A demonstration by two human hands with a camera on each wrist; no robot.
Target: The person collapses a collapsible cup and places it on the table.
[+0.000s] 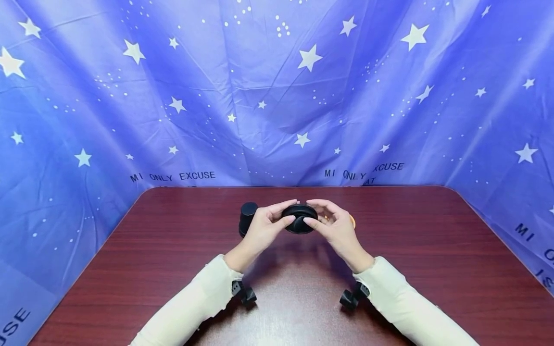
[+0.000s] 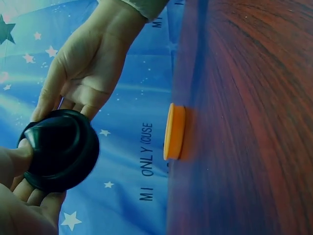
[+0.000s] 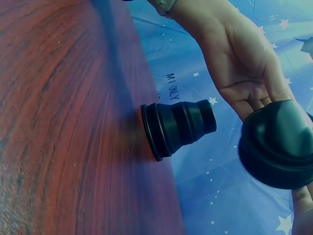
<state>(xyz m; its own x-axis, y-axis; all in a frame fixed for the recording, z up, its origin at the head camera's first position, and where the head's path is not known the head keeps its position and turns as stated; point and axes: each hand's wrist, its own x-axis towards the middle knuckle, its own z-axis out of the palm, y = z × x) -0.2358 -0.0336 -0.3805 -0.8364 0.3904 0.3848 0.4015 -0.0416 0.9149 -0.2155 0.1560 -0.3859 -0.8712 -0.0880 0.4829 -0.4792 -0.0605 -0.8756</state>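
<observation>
Round black piece: the round black piece (image 1: 299, 218) is between both hands, over the middle of the far part of the worktop (image 1: 298, 276); it appears raised off the surface.
Left hand: the left hand (image 1: 262, 225) holds the near side of its own rim edge, thumb on the face, fingers behind.
Right hand: the right hand (image 1: 342, 229) holds the opposite edge in like manner, thumb on the face.
Domed centre: sits unevenly within the rim, judging by the left wrist view; if the material is soft, unequal thumb pressure could fold it askew or let it spring back.
Rim grip: carried on thumbs and fingertips; the smooth, glossy surface could slide away if one side relaxes early, dropping the piece.
Stepped black piece: the stepped black piece (image 3: 178, 127) stands on its wide end beside the left hand; an outward sweep of that hand could topple it, its narrow end being uppermost.
Orange piece: the orange piece (image 2: 175, 131) lies flat beyond the right hand, largely concealed in the head view; a careless reach could push it, though tipping seems unlikely.
Wrist cameras: black units at the left cuff (image 1: 244, 293) and right cuff (image 1: 355, 295); a low reach could catch them on something.
Underside: hidden by fingers; condition cannot be told.
</observation>
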